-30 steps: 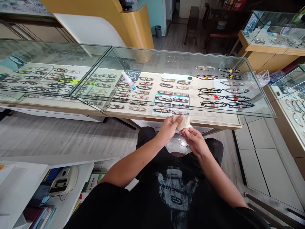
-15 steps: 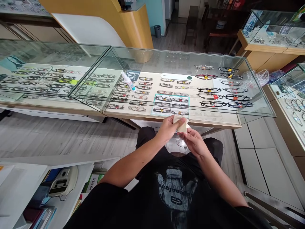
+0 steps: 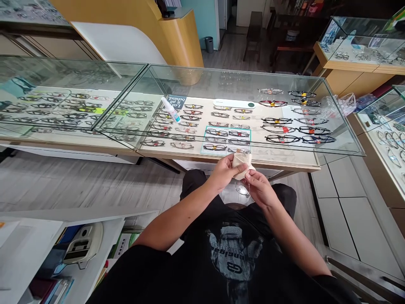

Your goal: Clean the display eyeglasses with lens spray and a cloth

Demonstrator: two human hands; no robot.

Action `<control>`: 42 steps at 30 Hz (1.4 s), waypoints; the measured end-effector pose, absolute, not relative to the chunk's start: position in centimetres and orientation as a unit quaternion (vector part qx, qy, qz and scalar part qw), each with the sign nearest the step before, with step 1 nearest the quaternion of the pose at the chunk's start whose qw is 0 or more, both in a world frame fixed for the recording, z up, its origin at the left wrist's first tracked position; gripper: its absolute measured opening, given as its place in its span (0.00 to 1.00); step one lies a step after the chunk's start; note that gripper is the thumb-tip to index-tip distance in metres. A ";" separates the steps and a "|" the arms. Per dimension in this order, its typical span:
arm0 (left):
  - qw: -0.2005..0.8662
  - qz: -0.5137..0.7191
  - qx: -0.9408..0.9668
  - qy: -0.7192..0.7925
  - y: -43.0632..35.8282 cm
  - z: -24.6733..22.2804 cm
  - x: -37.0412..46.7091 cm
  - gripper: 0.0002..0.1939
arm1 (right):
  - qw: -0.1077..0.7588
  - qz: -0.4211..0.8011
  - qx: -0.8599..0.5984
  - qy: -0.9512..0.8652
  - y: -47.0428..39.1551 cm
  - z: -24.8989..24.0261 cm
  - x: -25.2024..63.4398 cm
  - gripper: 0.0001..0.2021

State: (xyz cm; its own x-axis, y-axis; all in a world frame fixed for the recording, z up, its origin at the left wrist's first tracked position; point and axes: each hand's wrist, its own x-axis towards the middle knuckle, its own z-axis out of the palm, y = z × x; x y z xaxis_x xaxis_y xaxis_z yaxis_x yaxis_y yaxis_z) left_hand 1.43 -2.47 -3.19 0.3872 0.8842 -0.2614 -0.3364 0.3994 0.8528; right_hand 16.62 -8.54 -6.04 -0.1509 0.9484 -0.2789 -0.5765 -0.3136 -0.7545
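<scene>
My left hand [image 3: 224, 172] is closed on a cream cloth [image 3: 238, 172], the thumb lying across its front. The cloth is folded about one lens of a pair of glasses [image 3: 242, 188], and the top of that lens shows against it. The other lens hangs below, over my lap. My right hand [image 3: 260, 188] pinches the glasses near their middle with thumb and fingertips, touching the lower edge of the cloth. Both hands are just in front of the display case's near edge.
A glass display case [image 3: 284, 158] holds rows of eyeglass frames [image 3: 280, 121]. On its glass top lies a white spray bottle [image 3: 171, 110]. An open drawer or shelf unit [image 3: 95, 211] with a beige device [image 3: 85, 242] stands at lower left. More cases [image 3: 382, 116] stand at right.
The cloth has shifted around the lens, and the upper lens now shows against it. My left thumb has slid slightly down. My right hand keeps its pinch on the glasses.
</scene>
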 end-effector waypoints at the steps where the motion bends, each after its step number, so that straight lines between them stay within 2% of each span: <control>1: 0.737 0.418 0.367 0.383 -2.4 -3.2 1.7 0.30 | 0.528 0.719 -0.379 -0.247 -8.6 -6.1 16.5 0.17; 7: 0.714 0.434 0.397 0.380 -1.7 -3.8 1.8 0.30 | 0.528 0.703 -0.401 -0.258 -8.7 -5.6 16.9 0.18; 13: 0.775 0.405 0.355 0.329 -2.2 -3.3 0.8 0.28 | 0.539 0.698 -0.383 -0.276 -8.4 -4.9 17.6 0.16; 20: 0.716 0.475 0.339 0.384 -2.6 -3.8 2.5 0.27 | 0.518 0.719 -0.376 -0.269 -8.6 -5.8 16.0 0.18; 24: 0.702 0.482 0.355 0.386 -2.0 -4.2 2.6 0.30 | 0.529 0.707 -0.383 -0.271 -8.5 -5.4 16.3 0.18; 28: 0.750 0.449 0.344 0.343 -2.2 -3.5 1.9 0.28 | 0.546 0.693 -0.385 -0.272 -8.2 -4.7 17.2 0.17; 31: 0.772 0.435 0.335 0.320 -2.6 -3.0 1.8 0.30 | 0.549 0.697 -0.375 -0.267 -8.1 -4.8 17.1 0.17; 38: 0.723 0.461 0.351 0.375 -1.9 -3.7 3.1 0.30 | 0.532 0.695 -0.384 -0.294 -8.2 -5.7 15.9 0.18; 42: 0.725 0.472 0.351 0.358 -1.1 -4.2 3.1 0.30 | 0.556 0.678 -0.389 -0.282 -8.0 -5.7 16.3 0.18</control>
State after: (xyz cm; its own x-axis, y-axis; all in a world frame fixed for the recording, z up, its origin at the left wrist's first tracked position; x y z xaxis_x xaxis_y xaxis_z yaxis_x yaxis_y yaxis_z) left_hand 3.15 -1.10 -4.24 0.2976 0.9361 -0.1874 -0.4336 0.3074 0.8471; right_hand 16.33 -7.96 -5.70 -0.0780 0.9736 -0.2144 -0.5350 -0.2224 -0.8151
